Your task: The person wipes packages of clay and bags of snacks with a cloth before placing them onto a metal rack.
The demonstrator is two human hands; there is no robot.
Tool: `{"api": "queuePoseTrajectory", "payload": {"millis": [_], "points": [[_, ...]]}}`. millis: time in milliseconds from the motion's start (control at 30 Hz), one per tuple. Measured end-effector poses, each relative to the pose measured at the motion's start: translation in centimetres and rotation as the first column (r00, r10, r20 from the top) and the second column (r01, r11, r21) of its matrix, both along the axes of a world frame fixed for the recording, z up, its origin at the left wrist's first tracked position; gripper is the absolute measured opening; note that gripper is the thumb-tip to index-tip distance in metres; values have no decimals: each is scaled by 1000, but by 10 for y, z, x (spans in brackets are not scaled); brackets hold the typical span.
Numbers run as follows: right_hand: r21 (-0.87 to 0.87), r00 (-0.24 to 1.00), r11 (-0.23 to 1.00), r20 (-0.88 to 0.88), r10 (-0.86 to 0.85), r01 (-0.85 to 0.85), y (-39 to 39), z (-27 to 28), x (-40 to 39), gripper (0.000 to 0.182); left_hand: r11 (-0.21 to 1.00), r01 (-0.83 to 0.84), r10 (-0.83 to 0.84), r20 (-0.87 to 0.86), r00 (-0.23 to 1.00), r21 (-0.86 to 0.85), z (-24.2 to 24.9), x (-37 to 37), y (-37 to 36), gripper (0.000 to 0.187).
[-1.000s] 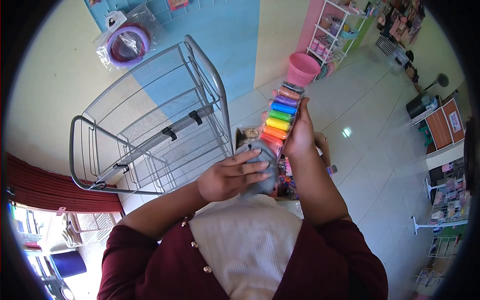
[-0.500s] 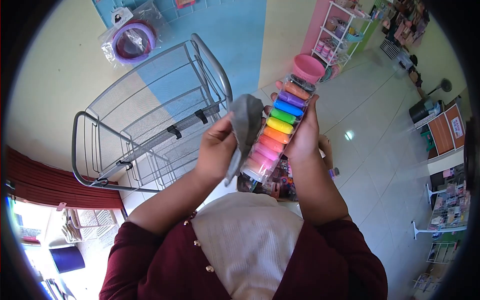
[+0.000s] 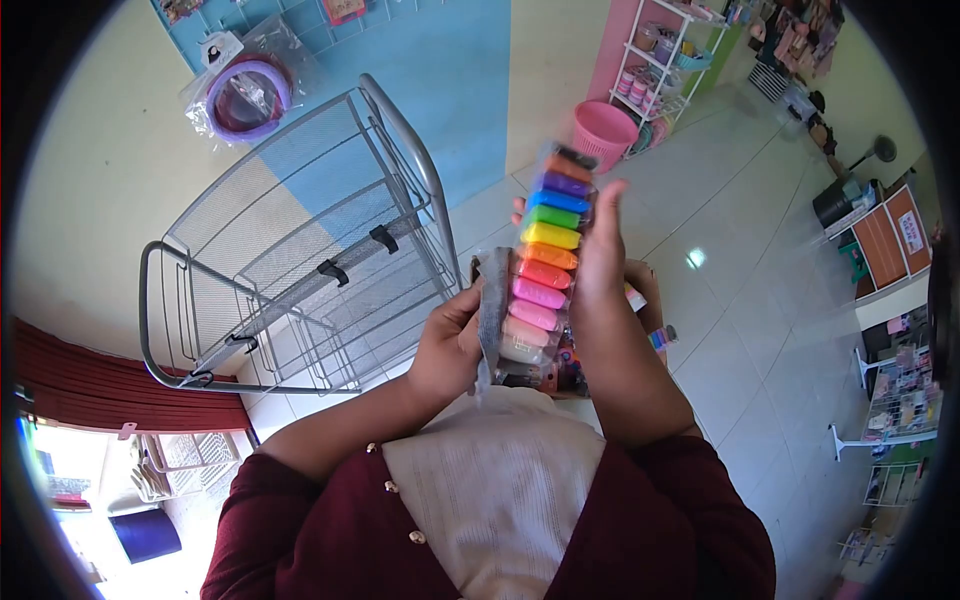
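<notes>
And here's the right hand (image 3: 600, 250) grasping the pack (image 3: 547, 250) of bright coloured sticks from behind, holding it at a tilt, thumb up beside it! The left hand (image 3: 447, 345) has the grey cloth (image 3: 493, 305) pinched, right at the pack's lower left side. Below them sits an open box (image 3: 645, 290) of goods, with the wire rack (image 3: 300, 250) standing to the left on the tiled floor (image 3: 740, 300).

Here the rack (image 3: 358, 253) stands left of centre, bagged rings (image 3: 248, 98) above it at upper left; the box (image 3: 645, 285) sits mid-frame, behind the pack (image 3: 545, 257); the basket (image 3: 604, 135) stands upper right, beside shelves (image 3: 648, 58).
</notes>
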State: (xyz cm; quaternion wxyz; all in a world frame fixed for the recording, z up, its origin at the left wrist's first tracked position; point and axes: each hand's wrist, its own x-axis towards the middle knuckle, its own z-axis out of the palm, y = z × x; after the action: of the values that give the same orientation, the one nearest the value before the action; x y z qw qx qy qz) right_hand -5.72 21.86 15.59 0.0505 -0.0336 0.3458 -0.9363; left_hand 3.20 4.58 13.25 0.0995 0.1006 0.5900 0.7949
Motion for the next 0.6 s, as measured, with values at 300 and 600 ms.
{"api": "queuePoseTrajectory", "payload": {"millis": [300,600], "points": [[-214,910,921,193,367,-326,-11,-38,34,46,720,-561,94,-743,662,-409,29,-22,-7,42],[111,917,934,260,303,-340,2,-59,24,53,759,-235,-563,-793,233,-608,20,-11,-20,28]]}}
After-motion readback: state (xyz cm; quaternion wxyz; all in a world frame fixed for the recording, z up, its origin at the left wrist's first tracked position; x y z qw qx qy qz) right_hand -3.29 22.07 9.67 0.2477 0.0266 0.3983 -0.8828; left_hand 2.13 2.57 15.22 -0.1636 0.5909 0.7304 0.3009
